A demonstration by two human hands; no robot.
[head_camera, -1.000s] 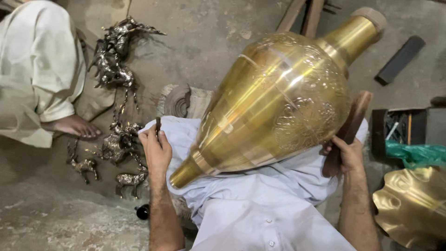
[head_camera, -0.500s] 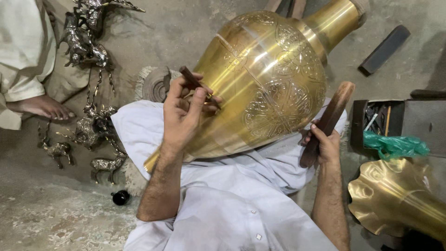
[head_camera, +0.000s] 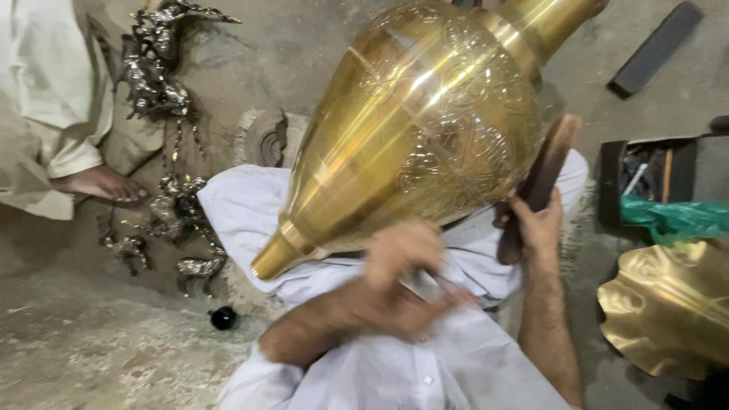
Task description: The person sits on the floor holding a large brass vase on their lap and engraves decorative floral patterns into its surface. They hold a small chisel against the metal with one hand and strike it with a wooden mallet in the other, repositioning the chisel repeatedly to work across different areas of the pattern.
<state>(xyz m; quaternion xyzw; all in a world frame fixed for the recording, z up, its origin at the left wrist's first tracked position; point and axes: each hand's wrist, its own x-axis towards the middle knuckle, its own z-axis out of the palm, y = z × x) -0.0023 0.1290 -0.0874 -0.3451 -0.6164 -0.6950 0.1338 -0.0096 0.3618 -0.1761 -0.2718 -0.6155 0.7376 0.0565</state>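
Note:
A large engraved brass vase (head_camera: pixel 425 129) lies tilted across my white-clothed lap, with its narrow foot at the lower left and its neck at the upper right. My left hand (head_camera: pixel 406 277) is blurred, low in front of the vase's belly, with its fingers closed around a small metal tool (head_camera: pixel 427 287) that is only partly visible. My right hand (head_camera: pixel 535 224) grips a dark wooden mallet (head_camera: pixel 548 171) that rests against the right side of the vase.
Another person's bare foot (head_camera: pixel 102 184) and white garment are at the far left. Dark metal animal figures (head_camera: pixel 156 91) lie on the floor beside them. A small black cap (head_camera: pixel 224 317) sits near my knee. At the right are a flared brass piece (head_camera: pixel 668 304), a tool box (head_camera: pixel 645 178) with a green bag (head_camera: pixel 676 216), and a dark bar (head_camera: pixel 657 49).
My left hand rose from beside my knee to the vase's surface with the tool, then dropped low in front of my lap. The right hand stays on the mallet.

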